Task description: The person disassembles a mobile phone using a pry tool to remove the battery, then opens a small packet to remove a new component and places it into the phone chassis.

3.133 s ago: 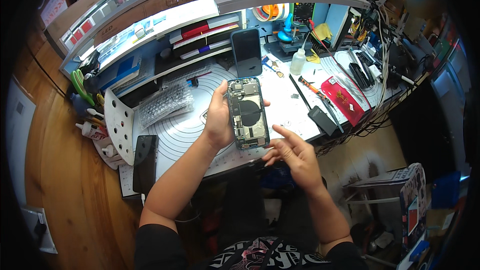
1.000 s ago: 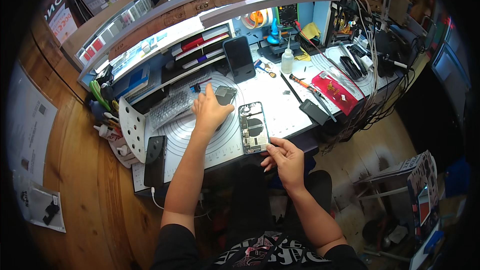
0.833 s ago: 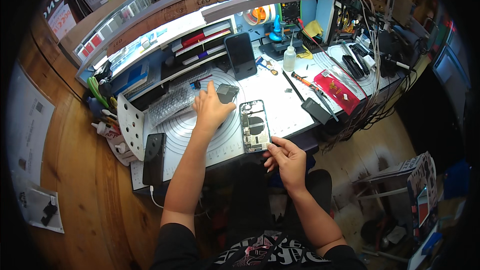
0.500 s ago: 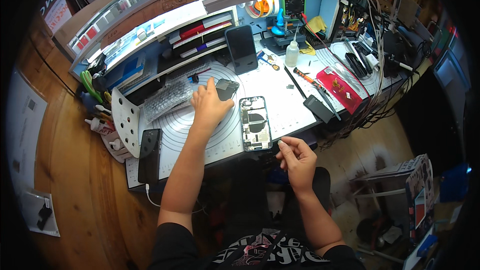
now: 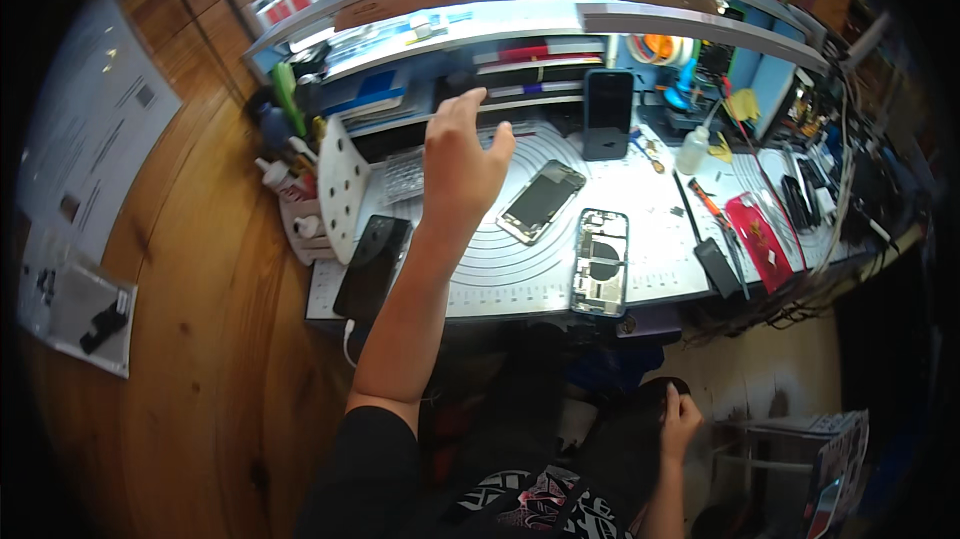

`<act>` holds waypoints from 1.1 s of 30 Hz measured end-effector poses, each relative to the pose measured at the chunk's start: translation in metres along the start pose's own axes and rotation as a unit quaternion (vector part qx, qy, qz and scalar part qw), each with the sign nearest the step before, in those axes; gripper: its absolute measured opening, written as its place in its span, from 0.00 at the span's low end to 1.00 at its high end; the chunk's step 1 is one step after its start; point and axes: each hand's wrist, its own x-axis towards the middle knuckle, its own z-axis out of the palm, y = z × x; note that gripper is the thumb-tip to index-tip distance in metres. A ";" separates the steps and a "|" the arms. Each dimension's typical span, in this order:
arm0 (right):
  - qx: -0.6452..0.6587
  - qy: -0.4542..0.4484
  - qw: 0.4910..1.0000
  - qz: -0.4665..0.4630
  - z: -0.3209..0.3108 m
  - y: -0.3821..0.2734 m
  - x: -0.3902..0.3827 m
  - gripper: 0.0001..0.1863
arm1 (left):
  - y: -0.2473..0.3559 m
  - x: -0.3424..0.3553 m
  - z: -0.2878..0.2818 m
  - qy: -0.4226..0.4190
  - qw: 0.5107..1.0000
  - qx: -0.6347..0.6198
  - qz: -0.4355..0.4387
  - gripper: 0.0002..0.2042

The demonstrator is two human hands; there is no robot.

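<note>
The left hand (image 5: 463,167) hides part of the bubble wrap (image 5: 403,177) behind it. At lower right, the right hand (image 5: 682,423) is blurred; whether its fingers (image 5: 672,399) hold anything cannot be told, and the forearm (image 5: 665,504) is cut by the lower edge. A dark piece (image 5: 677,210) on the worktop (image 5: 655,264) is too small to identify. A white sheet (image 5: 80,119) fades into the left rim.

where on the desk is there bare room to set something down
Bare white mat shows between the opened phone and the small black slab. Another patch lies between the loose screen and the dark phone at left, partly covered by the left forearm. It's crowded around the orange tool and red pouch.
</note>
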 end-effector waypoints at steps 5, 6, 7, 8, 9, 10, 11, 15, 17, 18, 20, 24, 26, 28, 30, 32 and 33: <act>-0.048 0.016 0.997 -0.065 0.009 0.074 -0.038 0.12 | -0.023 0.008 -0.061 0.159 0.986 0.014 -0.037 0.16; -0.063 0.013 0.994 -0.086 0.010 0.081 -0.039 0.13 | -0.029 0.010 -0.073 0.190 0.981 0.015 -0.033 0.16; -0.081 0.010 0.991 -0.104 0.008 0.088 -0.040 0.13 | -0.041 0.011 -0.084 0.232 0.971 0.024 -0.050 0.15; -0.069 0.015 0.991 -0.117 0.015 0.079 -0.042 0.12 | -0.053 0.018 -0.108 0.266 0.960 0.072 -0.048 0.15; -0.068 0.011 0.992 -0.105 0.016 0.077 -0.039 0.12 | -0.063 0.026 -0.121 0.276 0.955 0.083 -0.067 0.17; -0.065 0.006 0.993 -0.094 0.018 0.077 -0.036 0.12 | -0.091 0.037 -0.137 0.281 0.943 0.173 -0.037 0.20; -0.066 0.005 0.995 -0.078 0.018 0.078 -0.035 0.12 | -0.119 0.048 -0.146 0.249 0.949 0.179 -0.068 0.23; -0.095 0.019 0.991 -0.096 0.019 0.085 -0.035 0.12 | -0.189 0.064 -0.170 -0.008 0.945 0.261 -0.198 0.27; -0.081 0.016 0.994 -0.076 0.018 0.075 -0.035 0.12 | -0.171 0.066 -0.167 0.002 0.938 0.287 -0.193 0.26; -0.083 0.022 0.993 -0.078 0.017 0.075 -0.034 0.12 | -0.173 0.070 -0.163 0.029 0.951 0.259 -0.168 0.25; -0.083 0.029 0.992 -0.087 0.016 0.075 -0.035 0.12 | -0.178 0.074 -0.166 0.084 0.967 0.205 -0.122 0.25; -0.090 0.028 0.992 -0.086 0.014 0.076 -0.035 0.12 | -0.175 0.082 -0.163 0.247 0.957 0.151 0.006 0.25; -0.087 0.027 0.993 -0.078 0.014 0.077 -0.034 0.12 | -0.162 0.083 -0.155 0.277 0.956 0.095 -0.005 0.24; -0.082 0.028 0.993 -0.082 0.016 0.075 -0.034 0.12 | -0.155 0.081 -0.156 0.299 0.952 0.066 -0.020 0.25; -0.073 0.029 0.992 -0.099 0.020 0.070 -0.034 0.12 | -0.170 0.078 -0.152 0.311 0.935 0.165 0.034 0.25; -0.069 0.015 0.995 -0.067 0.018 0.062 -0.036 0.12 | -0.186 0.078 -0.153 0.334 0.913 0.217 0.092 0.25; -0.066 0.011 0.996 -0.052 0.018 0.063 -0.035 0.12 | -0.180 0.080 -0.142 0.349 0.906 0.208 0.121 0.24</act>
